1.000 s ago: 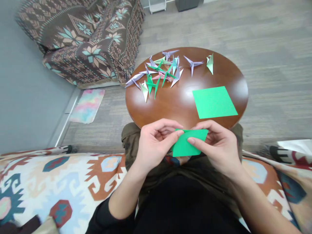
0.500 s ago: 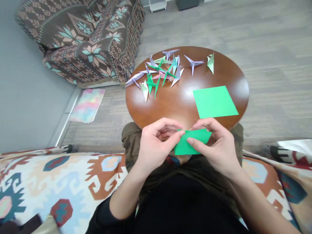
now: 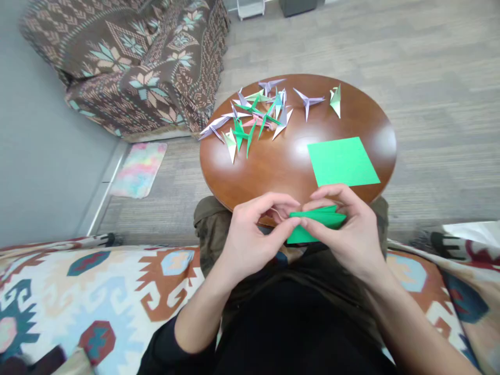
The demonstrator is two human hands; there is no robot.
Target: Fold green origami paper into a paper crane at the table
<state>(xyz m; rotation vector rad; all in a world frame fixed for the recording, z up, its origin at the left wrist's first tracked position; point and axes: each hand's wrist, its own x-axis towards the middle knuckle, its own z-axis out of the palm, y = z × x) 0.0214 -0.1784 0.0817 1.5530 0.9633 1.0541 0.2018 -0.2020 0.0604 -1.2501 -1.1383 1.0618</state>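
A folded piece of green origami paper [image 3: 302, 236] is held above my lap, just off the table's near edge. My left hand [image 3: 260, 229] pinches its left end between thumb and fingers. My right hand [image 3: 346, 229] grips the right part, thumb on the near side and fingers curled behind. The two thumb tips almost meet at the fold. Along the top, the paper's layers stand apart on the right. A flat sheet of green paper [image 3: 341, 161] lies on the table beyond my right hand.
Folded paper cranes [image 3: 242, 136] in several colours cluster on the far left of the round wooden table [image 3: 281, 172]. A lilac crane [image 3: 308, 101] and a pale green crane [image 3: 336, 101] lie apart from them. A patterned sofa seat [image 3: 128, 291] surrounds me; a covered armchair [image 3: 144, 67] stands beyond.
The folded green paper has tilted and its upper layers have spread apart on the right. My left hand has shifted slightly right, and the thumbs have come closer together.
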